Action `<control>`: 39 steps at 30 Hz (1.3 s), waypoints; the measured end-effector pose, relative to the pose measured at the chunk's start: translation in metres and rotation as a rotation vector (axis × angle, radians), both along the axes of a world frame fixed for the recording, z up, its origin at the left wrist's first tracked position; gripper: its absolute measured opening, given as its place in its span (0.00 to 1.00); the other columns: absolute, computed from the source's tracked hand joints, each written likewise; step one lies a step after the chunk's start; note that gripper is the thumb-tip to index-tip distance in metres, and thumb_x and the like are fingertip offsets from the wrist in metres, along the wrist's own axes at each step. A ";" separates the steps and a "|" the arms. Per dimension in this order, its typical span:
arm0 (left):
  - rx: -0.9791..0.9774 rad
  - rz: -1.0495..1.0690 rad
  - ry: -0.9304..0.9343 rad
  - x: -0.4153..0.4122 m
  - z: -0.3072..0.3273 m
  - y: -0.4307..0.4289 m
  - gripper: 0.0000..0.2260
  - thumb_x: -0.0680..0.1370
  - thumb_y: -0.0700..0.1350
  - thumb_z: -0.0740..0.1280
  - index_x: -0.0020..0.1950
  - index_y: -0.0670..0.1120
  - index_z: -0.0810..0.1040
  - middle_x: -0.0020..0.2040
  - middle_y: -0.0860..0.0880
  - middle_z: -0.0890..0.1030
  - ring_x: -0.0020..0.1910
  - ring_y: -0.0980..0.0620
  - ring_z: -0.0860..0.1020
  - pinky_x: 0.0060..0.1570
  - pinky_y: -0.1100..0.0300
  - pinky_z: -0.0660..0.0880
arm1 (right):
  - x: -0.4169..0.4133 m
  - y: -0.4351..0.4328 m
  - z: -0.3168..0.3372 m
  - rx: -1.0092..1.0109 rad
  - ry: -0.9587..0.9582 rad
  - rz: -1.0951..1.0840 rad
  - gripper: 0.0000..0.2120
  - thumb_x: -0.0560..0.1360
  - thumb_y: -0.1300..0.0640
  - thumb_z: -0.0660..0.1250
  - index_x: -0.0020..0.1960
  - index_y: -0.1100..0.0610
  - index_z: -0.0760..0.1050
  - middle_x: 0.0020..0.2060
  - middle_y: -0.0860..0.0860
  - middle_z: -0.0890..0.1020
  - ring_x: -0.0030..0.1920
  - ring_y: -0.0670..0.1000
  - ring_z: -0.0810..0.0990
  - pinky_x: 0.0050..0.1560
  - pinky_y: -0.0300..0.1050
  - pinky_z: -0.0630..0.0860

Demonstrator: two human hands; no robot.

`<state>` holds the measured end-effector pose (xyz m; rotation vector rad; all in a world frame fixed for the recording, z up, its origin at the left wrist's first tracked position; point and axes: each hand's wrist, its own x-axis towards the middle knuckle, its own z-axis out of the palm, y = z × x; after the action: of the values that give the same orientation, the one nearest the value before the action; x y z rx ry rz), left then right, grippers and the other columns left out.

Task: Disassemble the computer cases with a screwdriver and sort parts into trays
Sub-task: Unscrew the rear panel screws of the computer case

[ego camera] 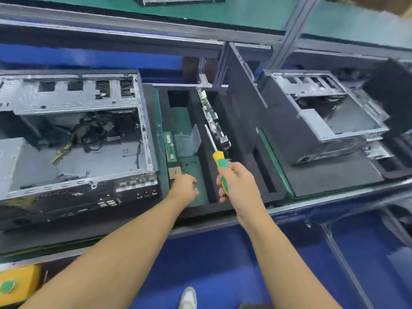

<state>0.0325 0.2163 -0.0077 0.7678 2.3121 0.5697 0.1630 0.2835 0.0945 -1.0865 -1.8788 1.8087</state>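
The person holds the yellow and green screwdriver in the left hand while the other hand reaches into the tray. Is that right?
No, it is the other way round. The head view shows the yellow and green screwdriver in the right hand, while the left hand reaches into the foam tray.

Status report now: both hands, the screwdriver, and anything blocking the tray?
Right hand grips screwdriver, shaft pointing away over tray. Left hand low in tray, grasp unclear. Nothing blocks the tray.
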 end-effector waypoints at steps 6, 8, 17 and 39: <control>0.095 -0.019 -0.147 0.000 0.007 -0.010 0.18 0.79 0.37 0.65 0.69 0.39 0.75 0.61 0.43 0.81 0.56 0.49 0.82 0.57 0.54 0.78 | -0.023 0.000 0.005 -0.098 0.153 0.040 0.06 0.74 0.55 0.63 0.49 0.56 0.72 0.36 0.53 0.77 0.30 0.50 0.72 0.28 0.44 0.72; 0.182 -0.053 -0.275 0.004 0.018 -0.024 0.12 0.80 0.39 0.65 0.62 0.39 0.78 0.49 0.44 0.84 0.38 0.57 0.84 0.41 0.58 0.81 | -0.031 -0.013 0.008 -0.149 0.243 0.088 0.09 0.70 0.55 0.63 0.49 0.55 0.71 0.37 0.54 0.76 0.30 0.52 0.73 0.28 0.46 0.72; 0.004 -0.362 -0.479 -0.025 0.056 -0.168 0.11 0.81 0.45 0.65 0.63 0.44 0.77 0.52 0.53 0.80 0.52 0.50 0.83 0.50 0.54 0.81 | -0.062 -0.144 0.009 -0.429 0.453 0.350 0.12 0.73 0.45 0.63 0.49 0.53 0.75 0.31 0.52 0.73 0.26 0.52 0.70 0.26 0.42 0.66; 0.419 0.952 -0.365 -0.058 -0.013 -0.370 0.07 0.82 0.39 0.62 0.55 0.45 0.79 0.46 0.45 0.85 0.41 0.49 0.83 0.40 0.56 0.80 | -0.047 -0.333 -0.118 -0.343 -0.228 0.425 0.11 0.84 0.48 0.57 0.54 0.53 0.74 0.34 0.50 0.78 0.28 0.49 0.74 0.26 0.42 0.72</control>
<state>-0.0256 -0.1539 -0.0212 -0.3341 2.1122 1.4911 0.1165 -0.0496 -0.0239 -1.1017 -2.1066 2.4043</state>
